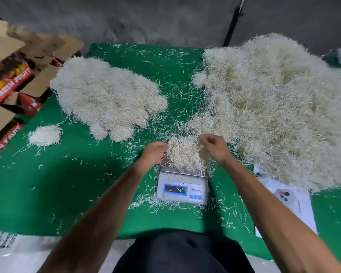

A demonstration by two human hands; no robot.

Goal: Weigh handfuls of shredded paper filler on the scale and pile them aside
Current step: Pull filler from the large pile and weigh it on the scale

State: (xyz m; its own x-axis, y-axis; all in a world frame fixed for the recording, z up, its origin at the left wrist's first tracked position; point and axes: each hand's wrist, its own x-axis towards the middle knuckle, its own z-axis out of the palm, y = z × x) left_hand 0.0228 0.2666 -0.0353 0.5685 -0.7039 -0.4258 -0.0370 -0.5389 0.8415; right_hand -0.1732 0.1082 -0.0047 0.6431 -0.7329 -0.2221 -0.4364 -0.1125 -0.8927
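A small white digital scale (182,189) sits on the green cloth (67,184) in front of me, with a handful of shredded paper filler (185,154) heaped on its pan. My left hand (153,153) presses against the left side of that heap, fingers curled into it. My right hand (215,147) pinches strands at the heap's upper right. A very large mound of filler (280,107) lies to the right. A flatter pile of weighed handfuls (106,95) lies at the left, and one small separate clump (44,134) sits nearer the left edge.
Red and brown cardboard fruit boxes (10,81) stand along the left edge. A phone (286,196) lies on white paper (301,209) at the right, near the scale. Loose strands are scattered over the cloth. A grey wall runs along the back.
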